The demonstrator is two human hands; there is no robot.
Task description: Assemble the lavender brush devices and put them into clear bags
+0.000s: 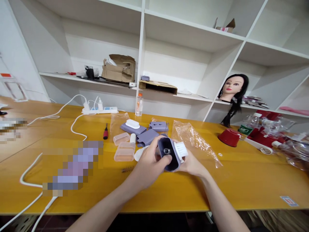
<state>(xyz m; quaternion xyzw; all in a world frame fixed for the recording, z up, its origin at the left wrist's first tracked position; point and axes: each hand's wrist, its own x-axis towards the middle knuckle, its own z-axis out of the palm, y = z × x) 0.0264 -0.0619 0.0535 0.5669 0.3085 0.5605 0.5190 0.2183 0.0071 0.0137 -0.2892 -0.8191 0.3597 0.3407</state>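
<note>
Bare forearms rise from the bottom edge to a left hand [149, 164] and a right hand [190, 164], held close together above the table [241, 190]. The left hand wraps over a lilac plastic housing [169, 154], its thumb pressed on the dark open side near a round metal fitting [166, 150]. The right hand cups the far side, close to a white bristled head [181, 149]; its fingers are mostly hidden. The housing sits in both hands, just off the table.

The table is honey-yellow wood. Ahead of the hands lie two peach translucent boxes [124, 152], a lilac base with a white oval cap [132, 124], more lilac parts [152, 137], and a red-handled screwdriver [105, 132]. A crumpled plastic bag [193, 138] lies just right of the hands. Further right stand an upturned red cup [229, 137] and a roll of tape [266, 149]. White cables run to a power strip [100, 110] near a small bottle [139, 104]. A pixelated patch [72, 167] hides whatever lies at the left.

White cube shelves [190, 38] fill the wall behind, holding torn cardboard boxes [118, 69] and a mannequin head with long dark braided hair [233, 87].
</note>
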